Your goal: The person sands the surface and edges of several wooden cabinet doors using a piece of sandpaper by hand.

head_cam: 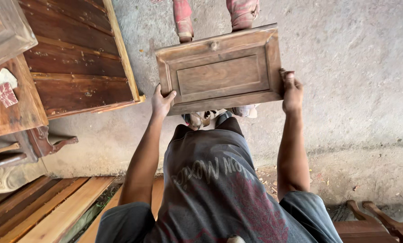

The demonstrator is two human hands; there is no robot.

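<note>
Spanning wooden panel (221,72) between both hands

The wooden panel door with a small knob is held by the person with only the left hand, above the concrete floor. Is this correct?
Not quite. The head view shows both hands on the wooden panel door: the left hand holds its lower left corner and the right hand its right edge. The rest is correct: it has a small knob and is above the concrete floor.

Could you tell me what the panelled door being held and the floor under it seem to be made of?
The panelled door, gripped at its ends by the left hand and right hand, looks like solid brown wood: grain lines show, and the dull, dusty surface suggests little or no varnish. The floor seems to be bare concrete, grey, rough and mottled.
</note>
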